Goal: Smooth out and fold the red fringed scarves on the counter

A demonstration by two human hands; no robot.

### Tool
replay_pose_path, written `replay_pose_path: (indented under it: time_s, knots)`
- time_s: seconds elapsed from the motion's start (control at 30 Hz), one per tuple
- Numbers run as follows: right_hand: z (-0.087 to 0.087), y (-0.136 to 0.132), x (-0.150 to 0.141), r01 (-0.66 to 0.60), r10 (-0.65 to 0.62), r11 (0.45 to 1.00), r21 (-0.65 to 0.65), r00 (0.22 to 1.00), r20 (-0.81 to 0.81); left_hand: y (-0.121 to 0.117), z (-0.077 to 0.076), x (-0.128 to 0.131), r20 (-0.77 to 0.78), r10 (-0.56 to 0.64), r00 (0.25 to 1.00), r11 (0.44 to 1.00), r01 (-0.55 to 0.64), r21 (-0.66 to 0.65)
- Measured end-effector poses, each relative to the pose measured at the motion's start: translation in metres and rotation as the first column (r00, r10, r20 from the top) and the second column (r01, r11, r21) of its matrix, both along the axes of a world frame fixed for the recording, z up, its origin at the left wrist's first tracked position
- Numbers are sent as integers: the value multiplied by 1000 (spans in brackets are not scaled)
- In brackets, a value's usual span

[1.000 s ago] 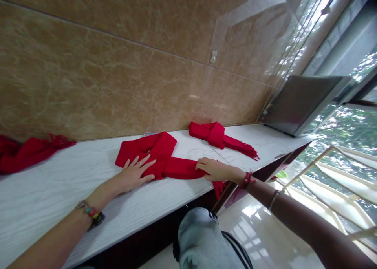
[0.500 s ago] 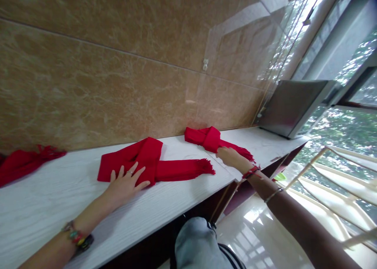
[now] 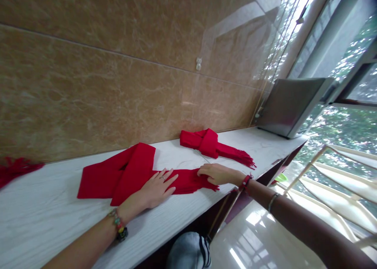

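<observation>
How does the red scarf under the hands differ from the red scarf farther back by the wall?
The near scarf lies spread out in flat folds, with the left hand and right hand pressing on it; the far scarf is bundled into a compact knot-like wrap, untouched. The near one covers more of the white counter. Both are red with fringed ends.

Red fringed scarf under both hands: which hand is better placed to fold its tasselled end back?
Probably the right hand: its fingers already rest at the fringed end of the red fringed scarf, while the left hand lies flat mid-scarf.

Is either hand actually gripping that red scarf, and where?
The right hand pinches the scarf at its fringed end; the left hand only presses flat on its middle.
</observation>
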State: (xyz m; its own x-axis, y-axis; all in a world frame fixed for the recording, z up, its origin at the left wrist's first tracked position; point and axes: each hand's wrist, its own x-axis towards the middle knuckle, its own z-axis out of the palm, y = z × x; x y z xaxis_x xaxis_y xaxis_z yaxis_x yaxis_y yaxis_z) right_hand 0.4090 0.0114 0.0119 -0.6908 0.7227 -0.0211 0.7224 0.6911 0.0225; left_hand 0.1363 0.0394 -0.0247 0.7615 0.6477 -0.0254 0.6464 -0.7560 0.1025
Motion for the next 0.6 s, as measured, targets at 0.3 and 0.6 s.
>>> replay_pose_path:
  time_s: [0.3, 0.6]
  knots:
    - [15, -20, 3, -45, 60, 997, 69, 970, -236, -7, 0, 2, -3, 36, 999, 995, -36, 93]
    - [-8, -20, 1, -174, 174, 985, 0, 984, 26, -3, -9, -8, 21, 44, 999, 988, -47, 148]
